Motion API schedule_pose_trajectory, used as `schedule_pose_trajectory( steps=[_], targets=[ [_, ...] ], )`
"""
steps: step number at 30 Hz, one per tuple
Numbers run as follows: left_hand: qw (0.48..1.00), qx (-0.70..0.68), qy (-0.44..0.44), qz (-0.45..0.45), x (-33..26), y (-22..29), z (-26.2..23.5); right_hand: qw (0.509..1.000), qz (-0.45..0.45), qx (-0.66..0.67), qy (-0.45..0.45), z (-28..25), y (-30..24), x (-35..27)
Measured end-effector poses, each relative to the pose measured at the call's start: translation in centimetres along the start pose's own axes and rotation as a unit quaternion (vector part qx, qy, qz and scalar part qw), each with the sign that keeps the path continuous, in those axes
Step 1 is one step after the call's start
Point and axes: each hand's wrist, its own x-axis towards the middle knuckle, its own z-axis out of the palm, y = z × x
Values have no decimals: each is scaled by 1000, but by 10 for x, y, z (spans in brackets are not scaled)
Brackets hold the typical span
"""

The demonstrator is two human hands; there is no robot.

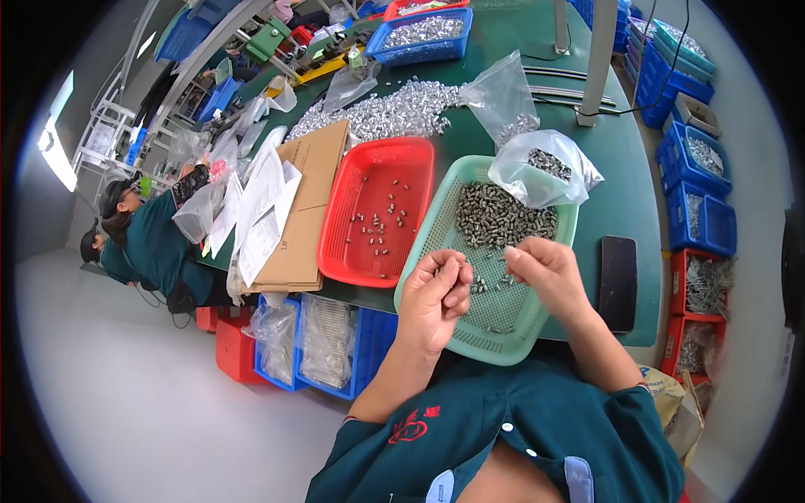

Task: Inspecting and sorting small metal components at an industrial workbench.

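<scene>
My left hand (434, 300) is closed over the near left side of a pale green basket (436, 220), its thumb pressed against curled fingers. My right hand (547, 275) pinches thumb and fingertips together above the basket's right half. Whatever lies in either grip is too small or hidden to make out. Inside the basket, a heap of small dark metal cylinders (503, 215) fills the far part, and scattered pieces lie below my hands. A clear plastic bag (537, 186) holding more dark pieces rests over the basket's far right rim.
A red basket (379, 159) with scattered metal pieces stands left of the green one, beside cardboard (293, 222) and papers (267, 197). A phone (618, 285) lies at right. Shiny parts (390, 113) are piled farther back. A co-worker (155, 239) is at the left.
</scene>
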Motion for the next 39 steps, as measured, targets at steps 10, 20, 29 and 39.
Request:
schedule_pose_trajectory(
  steps=[10, 20, 29, 39],
  targets=[
    [996, -38, -51, -63, 4, -5, -11, 882, -306, -356, 48, 5, -10, -2],
    [994, -18, -60, -92, 4, -8, -10, 988, -101, -115, -4, 2, -3, -4],
    [995, 1, -42, -86, 3, -7, -7, 979, -147, -143, 1, 4, -6, -6],
    [996, 25, -30, -83, 3, -7, -5, 949, -228, -218, -6, 2, -12, -7]
  ],
)
